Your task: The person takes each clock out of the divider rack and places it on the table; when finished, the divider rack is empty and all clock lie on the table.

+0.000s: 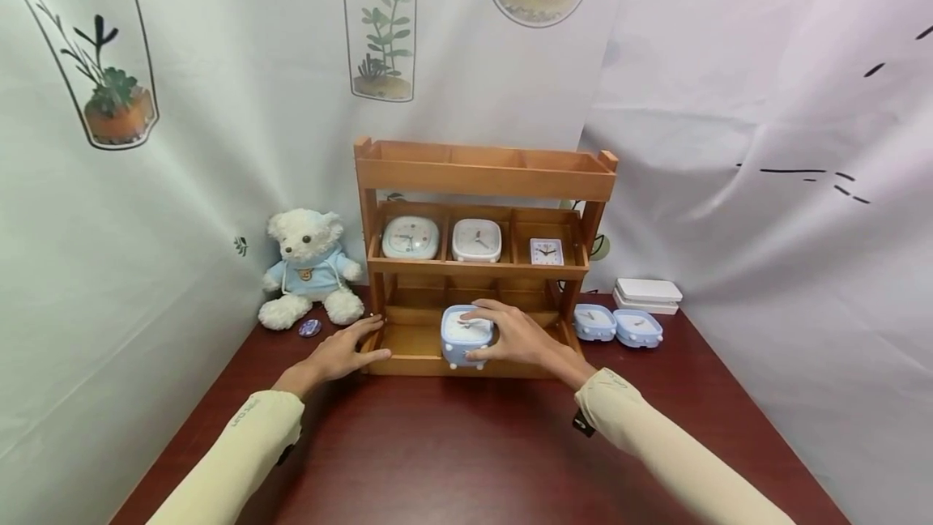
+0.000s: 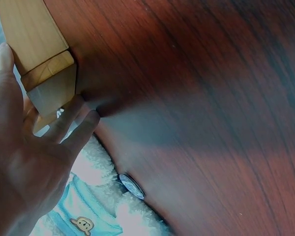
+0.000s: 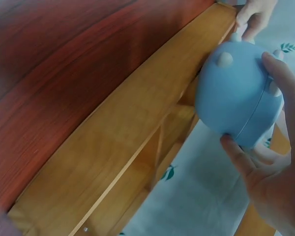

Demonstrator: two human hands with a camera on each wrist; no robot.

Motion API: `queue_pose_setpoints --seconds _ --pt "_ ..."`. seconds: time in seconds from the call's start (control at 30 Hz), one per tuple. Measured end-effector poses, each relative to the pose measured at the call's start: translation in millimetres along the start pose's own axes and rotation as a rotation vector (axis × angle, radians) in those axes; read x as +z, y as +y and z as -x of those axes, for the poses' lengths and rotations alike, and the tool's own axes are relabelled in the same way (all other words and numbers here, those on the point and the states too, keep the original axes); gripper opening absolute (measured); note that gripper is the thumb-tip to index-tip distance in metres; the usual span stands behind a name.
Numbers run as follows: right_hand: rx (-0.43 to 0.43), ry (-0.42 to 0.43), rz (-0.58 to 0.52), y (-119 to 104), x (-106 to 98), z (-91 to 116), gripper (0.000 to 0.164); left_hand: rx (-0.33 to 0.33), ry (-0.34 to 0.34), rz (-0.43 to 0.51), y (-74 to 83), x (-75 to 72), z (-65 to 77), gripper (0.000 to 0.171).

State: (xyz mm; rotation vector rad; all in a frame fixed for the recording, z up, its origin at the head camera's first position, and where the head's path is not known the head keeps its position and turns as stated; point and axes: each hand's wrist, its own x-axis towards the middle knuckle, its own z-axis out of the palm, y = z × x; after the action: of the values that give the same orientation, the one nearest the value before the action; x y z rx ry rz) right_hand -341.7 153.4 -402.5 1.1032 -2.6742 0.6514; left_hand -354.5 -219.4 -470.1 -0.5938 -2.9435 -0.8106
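Blue clock [image 1: 455, 336] hanging just below centre of head frame, at rack's [image 1: 488, 180] bottom tier; lying left of nearer right hand [image 1: 519, 336], whose thumb and fingers are clamping it. Left hand [image 1: 337, 355], farther left, touching rack's end, fingers spreading apart.

Teddy bear [image 1: 309, 275] in blue top; round badge [image 1: 309, 328] between its feet; white box [image 1: 647, 295] well right of it; plant-printed cloth [image 1: 291, 104] behind it.
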Motion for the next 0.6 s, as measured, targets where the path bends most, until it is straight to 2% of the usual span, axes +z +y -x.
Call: queue_pose_setpoints --seconds 0.6 --pt "0.052 0.032 0.008 43 -43 73 0.063 0.027 -0.013 0.013 -3.3 -0.9 -1.3 0.085"
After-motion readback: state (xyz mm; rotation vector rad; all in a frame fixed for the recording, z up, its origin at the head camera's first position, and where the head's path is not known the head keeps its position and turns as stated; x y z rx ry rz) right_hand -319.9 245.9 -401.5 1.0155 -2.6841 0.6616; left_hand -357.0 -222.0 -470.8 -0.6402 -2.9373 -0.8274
